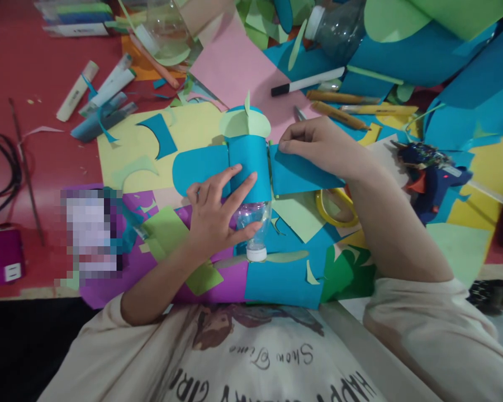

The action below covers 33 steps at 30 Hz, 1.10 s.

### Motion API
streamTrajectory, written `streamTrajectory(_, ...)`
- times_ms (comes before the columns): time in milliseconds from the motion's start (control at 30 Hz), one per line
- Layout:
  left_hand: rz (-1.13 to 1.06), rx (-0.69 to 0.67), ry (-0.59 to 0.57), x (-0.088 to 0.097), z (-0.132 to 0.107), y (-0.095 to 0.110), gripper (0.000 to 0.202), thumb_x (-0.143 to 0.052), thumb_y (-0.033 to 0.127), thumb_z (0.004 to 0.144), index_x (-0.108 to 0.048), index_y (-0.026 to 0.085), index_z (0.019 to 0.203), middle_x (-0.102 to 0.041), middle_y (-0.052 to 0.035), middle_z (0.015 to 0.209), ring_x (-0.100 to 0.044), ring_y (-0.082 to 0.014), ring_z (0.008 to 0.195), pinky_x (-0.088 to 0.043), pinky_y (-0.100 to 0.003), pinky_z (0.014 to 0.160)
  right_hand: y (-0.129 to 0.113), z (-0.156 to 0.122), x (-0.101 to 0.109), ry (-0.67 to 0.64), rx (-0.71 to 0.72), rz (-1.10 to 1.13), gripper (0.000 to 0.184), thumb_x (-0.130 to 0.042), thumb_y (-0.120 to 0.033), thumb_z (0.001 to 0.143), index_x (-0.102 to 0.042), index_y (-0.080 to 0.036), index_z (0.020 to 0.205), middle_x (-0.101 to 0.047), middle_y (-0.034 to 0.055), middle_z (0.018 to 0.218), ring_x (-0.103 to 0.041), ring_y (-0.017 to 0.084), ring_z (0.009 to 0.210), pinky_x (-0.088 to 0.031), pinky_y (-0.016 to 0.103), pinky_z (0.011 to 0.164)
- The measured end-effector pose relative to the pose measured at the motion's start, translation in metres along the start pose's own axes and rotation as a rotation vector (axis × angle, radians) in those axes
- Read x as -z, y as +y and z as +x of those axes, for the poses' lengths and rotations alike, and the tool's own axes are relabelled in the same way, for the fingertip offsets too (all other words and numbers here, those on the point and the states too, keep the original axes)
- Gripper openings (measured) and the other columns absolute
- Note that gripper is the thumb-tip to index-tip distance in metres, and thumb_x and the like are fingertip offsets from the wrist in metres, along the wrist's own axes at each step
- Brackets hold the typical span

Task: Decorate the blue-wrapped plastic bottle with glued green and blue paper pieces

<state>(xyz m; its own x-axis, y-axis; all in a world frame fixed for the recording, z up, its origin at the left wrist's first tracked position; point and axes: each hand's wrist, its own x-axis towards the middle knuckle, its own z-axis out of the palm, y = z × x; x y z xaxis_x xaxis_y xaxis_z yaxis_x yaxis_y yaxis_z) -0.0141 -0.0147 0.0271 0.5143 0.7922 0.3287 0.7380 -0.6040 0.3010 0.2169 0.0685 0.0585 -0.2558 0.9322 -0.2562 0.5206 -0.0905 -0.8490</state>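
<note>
A clear plastic bottle (257, 229) with a white cap lies with its cap toward me, its body wrapped in blue paper (251, 167). My left hand (220, 209) rests over the bottle, its fingers spread across the wrap and the bare neck part. Blue paper wings stick out on both sides, a left wing (197, 167) and a right wing (302, 173). Pale green paper tail pieces (245, 124) sit at the bottle's far end. My right hand (314, 145) is closed in a pinch at the upper inner corner of the right wing; its fingertips are partly hidden.
Yellow-handled scissors (337, 206) lie below my right wrist. A blue glue gun (438, 178) is at the right. Several markers (109, 84) and a phone (92, 231) lie left. More bottles (339, 30), a black-capped pen (308, 81) and coloured paper scraps cover the far side.
</note>
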Motion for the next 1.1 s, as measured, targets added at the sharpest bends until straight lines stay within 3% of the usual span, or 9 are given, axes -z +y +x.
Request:
streamTrajectory(267,0.010,-0.040,0.072,-0.0021,0.0008,-0.0004,0.068,-0.030,0.068,0.092,-0.049,0.024,0.139,-0.058,-0.0145,0.133,-0.055,-0.0308,0.117,-0.033,-0.043,0.091,0.0064,0.0020,-0.0025,0.032,-0.004,0.029,0.021,-0.066,-0.027,0.077,-0.057,-0.023,0.058,-0.056,0.0004,0.066,-0.050,0.016,0.069,-0.045,0.032,0.066)
streamTrajectory(433,0.057,-0.021,0.071,-0.0021,0.0015,0.0007,0.066,-0.026,0.069,0.091,-0.049,0.029,0.138,-0.059,-0.0098,0.133,-0.056,-0.0282,0.116,-0.036,-0.043,0.089,0.0050,0.0017,-0.0030,0.028,-0.004,0.025,0.022,-0.069,-0.034,0.074,-0.058,-0.024,0.058,-0.056,0.0009,0.065,-0.049,0.017,0.070,-0.045,0.032,0.066)
streamTrajectory(1100,0.077,-0.010,0.025,-0.0010,0.0006,-0.0008,0.069,-0.026,0.072,0.089,-0.051,0.029,0.137,-0.059,-0.0115,0.133,-0.055,-0.0291,0.118,-0.034,-0.042,0.092,-0.0007,0.0001,-0.0044,-0.002,-0.024,0.018,0.023,-0.061,-0.023,0.078,-0.054,-0.022,0.056,-0.053,-0.0006,0.064,-0.046,0.014,0.065,-0.041,0.031,0.067)
